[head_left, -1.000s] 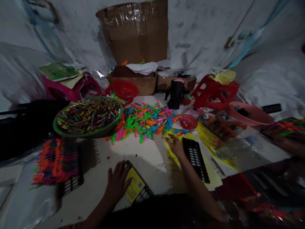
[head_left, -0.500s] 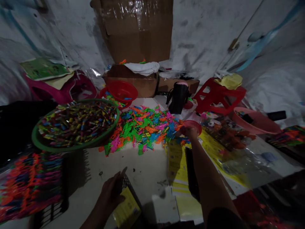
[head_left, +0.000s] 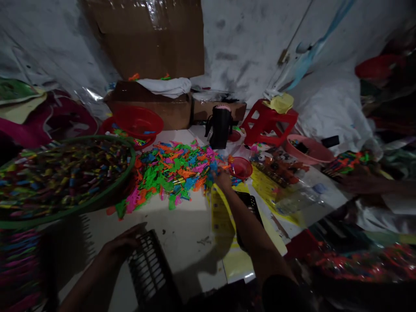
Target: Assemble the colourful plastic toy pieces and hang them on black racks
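At the right end of a heap of small green, orange, pink and blue plastic pieces (head_left: 182, 169), my right hand (head_left: 222, 178) has its fingers bent in among blue ones. Whatever those fingers pinch is too dark to make out. A small red basket (head_left: 242, 167) stands just beyond that hand. My left hand (head_left: 125, 242) grips the upper left edge of a black slotted rack (head_left: 152, 264) low in the view. Under my right forearm lie yellow printed sheets (head_left: 221, 212) and a dark perforated tray (head_left: 248, 201).
A green-rimmed basin (head_left: 128, 173) of small colourful cylinders stands left. Red bowls (head_left: 138, 121), a black bottle holder (head_left: 220, 126) and a red stool (head_left: 269, 125) line the back. A pink basin (head_left: 308, 151) and another person's hand (head_left: 355, 178) are at right.
My right hand has shifted from the red basket left to the heap's edge. The yellow card by my left hand no longer shows, leaving the rack's slots visible. The view has swung right.
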The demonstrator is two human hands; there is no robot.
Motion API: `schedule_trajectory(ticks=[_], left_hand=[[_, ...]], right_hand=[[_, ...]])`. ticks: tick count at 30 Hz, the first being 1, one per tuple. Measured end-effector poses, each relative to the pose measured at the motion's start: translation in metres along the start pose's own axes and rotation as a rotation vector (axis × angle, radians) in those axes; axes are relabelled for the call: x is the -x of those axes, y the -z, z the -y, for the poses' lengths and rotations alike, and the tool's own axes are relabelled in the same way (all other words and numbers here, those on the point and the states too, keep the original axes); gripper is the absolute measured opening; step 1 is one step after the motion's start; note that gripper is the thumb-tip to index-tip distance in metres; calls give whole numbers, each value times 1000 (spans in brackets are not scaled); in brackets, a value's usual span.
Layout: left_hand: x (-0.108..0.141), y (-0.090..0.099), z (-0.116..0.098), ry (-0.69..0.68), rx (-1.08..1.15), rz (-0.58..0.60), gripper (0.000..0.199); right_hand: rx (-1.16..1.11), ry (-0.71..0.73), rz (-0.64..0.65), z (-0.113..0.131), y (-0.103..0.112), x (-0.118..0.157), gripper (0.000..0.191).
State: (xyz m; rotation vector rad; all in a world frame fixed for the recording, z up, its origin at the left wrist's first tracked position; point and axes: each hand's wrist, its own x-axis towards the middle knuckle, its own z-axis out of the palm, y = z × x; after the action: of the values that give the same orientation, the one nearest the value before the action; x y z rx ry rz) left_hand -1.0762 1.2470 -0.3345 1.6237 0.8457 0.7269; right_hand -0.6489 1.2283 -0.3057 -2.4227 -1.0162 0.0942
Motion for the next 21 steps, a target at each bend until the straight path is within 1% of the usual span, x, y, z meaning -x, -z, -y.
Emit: schedule_trajectory(ticks=[1,2,4,5,7,9,10,12,13,15,17,19,21], left_hand=[[0,0,0,10,-16,-5,35],[-2,1,1,22,-62,0,35],[-9,2,-1,25,-239,13,37],[-15,1,-2,-3,-349,13,38],[-28,-6,-6,-125,-556,-14,42],[-43,-22,-9,-266,-724,-43,48],[-50,-31,-9,-305,-801,-40,55],[-62,-49,-7,-331,-933,-24,65],[-67,-55,-6,-334,-978,-30,65],[-74,-63,-2,-334,-1026,-72,59],[-77,-62,-1,-323,-1033,-102,52],[-75,-57,-4,-313,-1007,-120,47],[-68,-50,-10,-307,-952,-152,45]], right_hand=[[-11,3,53,11,-9,7,55],[-26,17,80,23,-18,15,57],[-52,27,122,43,-32,31,56],[-72,43,136,52,-38,40,53],[-120,84,163,68,-45,61,49],[-173,138,182,81,-50,83,50],[-197,165,193,85,-52,94,51],[-254,206,225,89,-54,111,51],[-290,210,240,89,-54,117,50],[-374,168,233,85,-53,123,43],[-455,103,178,77,-51,125,34],[-523,63,119,70,-47,126,28],[-575,51,109,64,-44,128,25]])
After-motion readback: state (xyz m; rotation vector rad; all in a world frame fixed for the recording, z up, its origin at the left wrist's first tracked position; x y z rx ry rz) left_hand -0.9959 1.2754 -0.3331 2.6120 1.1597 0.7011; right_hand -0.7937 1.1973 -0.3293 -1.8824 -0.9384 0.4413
